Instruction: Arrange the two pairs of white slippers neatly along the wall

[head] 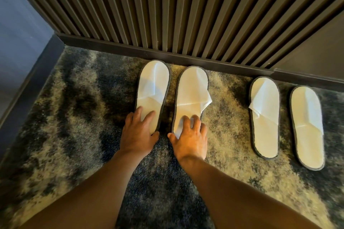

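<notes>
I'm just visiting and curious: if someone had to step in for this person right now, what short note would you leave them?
Left hand: flat, fingers on the heel of the far-left slipper.
Right hand: fingers spread on the heel of the second slipper.
Right pair: untouched, side by side, toes toward the baseboard.
Done: all four lie toes to the wall.
Left: nudge the left pair parallel and even; the flaps look creased.

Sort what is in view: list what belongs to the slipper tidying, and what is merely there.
Part of the job: left pair of slippers under the left hand and right hand; right pair of slippers; slatted wall.

Merely there: patterned carpet; baseboard.
</notes>
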